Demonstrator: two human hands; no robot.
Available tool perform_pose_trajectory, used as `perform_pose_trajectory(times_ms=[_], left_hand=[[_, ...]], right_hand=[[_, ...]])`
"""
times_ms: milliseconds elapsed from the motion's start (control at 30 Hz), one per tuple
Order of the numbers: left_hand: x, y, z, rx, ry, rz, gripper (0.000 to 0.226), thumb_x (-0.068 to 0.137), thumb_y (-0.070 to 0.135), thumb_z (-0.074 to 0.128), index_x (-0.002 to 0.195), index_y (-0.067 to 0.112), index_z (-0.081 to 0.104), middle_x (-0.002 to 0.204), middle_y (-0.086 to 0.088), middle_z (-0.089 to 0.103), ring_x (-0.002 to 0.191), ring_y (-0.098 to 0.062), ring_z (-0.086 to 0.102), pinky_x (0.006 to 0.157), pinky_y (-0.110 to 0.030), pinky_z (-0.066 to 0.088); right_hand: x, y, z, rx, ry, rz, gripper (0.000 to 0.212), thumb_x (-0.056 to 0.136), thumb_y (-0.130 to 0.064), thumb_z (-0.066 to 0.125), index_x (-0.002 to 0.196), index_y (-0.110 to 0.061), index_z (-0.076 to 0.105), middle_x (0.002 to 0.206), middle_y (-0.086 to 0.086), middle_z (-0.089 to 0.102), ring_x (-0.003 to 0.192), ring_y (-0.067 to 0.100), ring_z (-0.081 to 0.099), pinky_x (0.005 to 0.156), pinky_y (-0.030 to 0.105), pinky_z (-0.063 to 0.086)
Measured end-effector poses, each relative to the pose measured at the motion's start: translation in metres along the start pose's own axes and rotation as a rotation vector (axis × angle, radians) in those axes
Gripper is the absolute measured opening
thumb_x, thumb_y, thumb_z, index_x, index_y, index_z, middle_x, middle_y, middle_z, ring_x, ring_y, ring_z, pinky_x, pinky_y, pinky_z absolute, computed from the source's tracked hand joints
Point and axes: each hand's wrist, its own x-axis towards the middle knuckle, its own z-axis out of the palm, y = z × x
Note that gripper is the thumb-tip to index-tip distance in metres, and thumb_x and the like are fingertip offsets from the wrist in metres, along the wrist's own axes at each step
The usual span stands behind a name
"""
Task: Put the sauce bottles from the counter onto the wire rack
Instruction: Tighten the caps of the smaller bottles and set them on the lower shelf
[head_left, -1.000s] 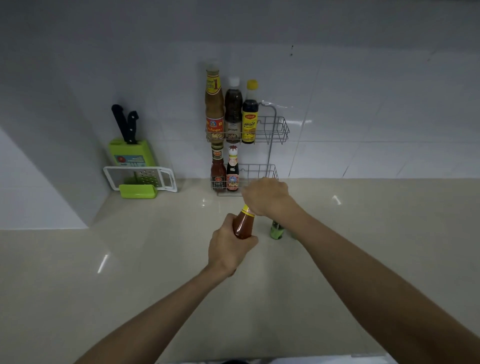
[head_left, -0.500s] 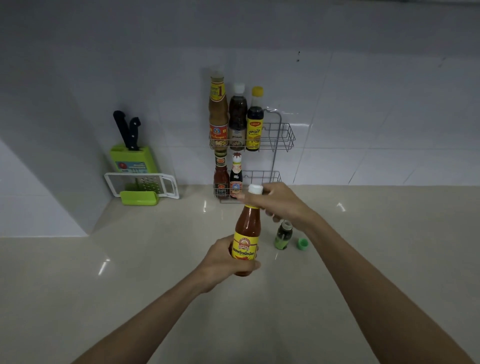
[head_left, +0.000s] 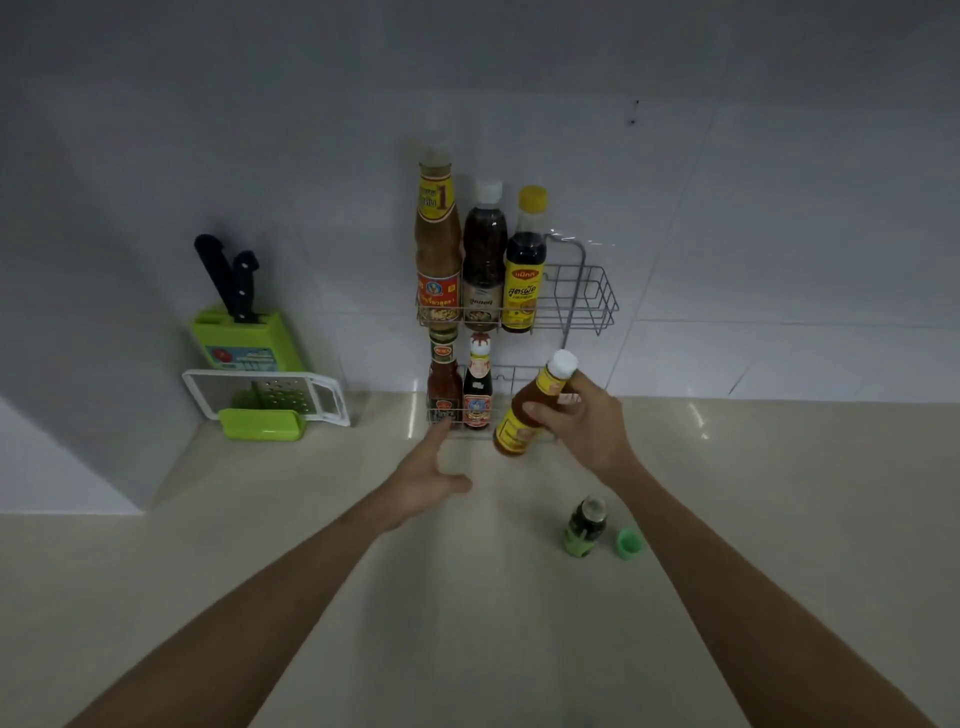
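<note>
- Holding orange sauce bottle (head_left: 530, 410) w/ right hand (head_left: 587, 426): yellow label, text unreadable, white cap
- Bottle airborne just in front of wire rack (head_left: 587, 296) lower shelf, long axis tilted, cap up-right
- Left hand (head_left: 423, 480) empty, fingers spread
- Top shelf: 3 bottles, one label w/ big "1"
- Small green bottle (head_left: 584, 527) uncapped on counter (head_left: 260, 545), cap (head_left: 629, 543) beside

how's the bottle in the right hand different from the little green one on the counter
The orange sauce bottle is held tilted off the counter by the right hand; the small green bottle stands upright on the counter. The orange one is taller and wears a white cap; the green one is open, its green cap beside it. Neither is on the wire rack yet.
</note>
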Motion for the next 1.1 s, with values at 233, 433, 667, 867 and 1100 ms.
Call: perform_pose_trajectory(times_ms=[233,433,667,867,1100], left_hand=[[0.067,0.014,-0.027,-0.109,0.104,-0.054,0.107,0.079,-0.004,0.07,0.153,0.02,-0.004,0.151,0.002,0.028,0.128,-0.006,0.031,0.09,-0.016,0.033],[0.091,0.012,-0.027,-0.136,0.071,0.025,0.104,0.074,-0.01,0.07,0.151,0.021,0.007,0.132,0.008,0.04,0.122,-0.008,0.039,0.094,-0.025,0.038],[0.099,0.002,-0.023,-0.218,0.141,0.076,0.098,0.07,-0.02,0.069,0.146,0.017,0.018,0.117,0.02,0.045,0.106,0.006,0.048,0.089,-0.014,0.045],[0.106,-0.007,-0.021,-0.235,0.229,0.047,0.094,0.067,-0.022,0.068,0.142,0.009,0.022,0.124,0.006,0.039,0.113,-0.01,0.043,0.08,-0.023,0.046],[0.108,-0.014,-0.024,-0.22,0.211,0.006,0.097,0.065,-0.02,0.069,0.143,0.012,0.022,0.129,0.004,0.036,0.118,-0.011,0.041,0.087,-0.03,0.047]], right_hand=[[0.056,0.033,0.027,-0.057,0.119,-0.192,0.038,0.075,-0.016,0.079,0.109,-0.02,0.061,0.103,0.001,0.064,0.095,0.014,0.059,0.076,0.014,0.045],[0.091,0.053,0.041,-0.246,0.037,-0.171,0.039,0.076,-0.024,0.078,0.108,-0.012,0.06,0.1,0.005,0.064,0.092,0.021,0.06,0.079,0.04,0.052],[0.114,0.056,0.049,-0.27,-0.072,-0.086,0.043,0.076,-0.032,0.078,0.111,-0.014,0.062,0.106,0.005,0.07,0.095,0.021,0.066,0.081,0.035,0.055],[0.12,0.063,0.058,-0.329,-0.114,-0.029,0.047,0.075,-0.033,0.078,0.114,-0.013,0.061,0.109,0.007,0.07,0.097,0.025,0.065,0.085,0.042,0.054],[0.119,0.066,0.065,-0.332,-0.117,0.002,0.043,0.08,-0.03,0.074,0.114,-0.011,0.057,0.112,0.01,0.067,0.101,0.027,0.062,0.085,0.038,0.052]])
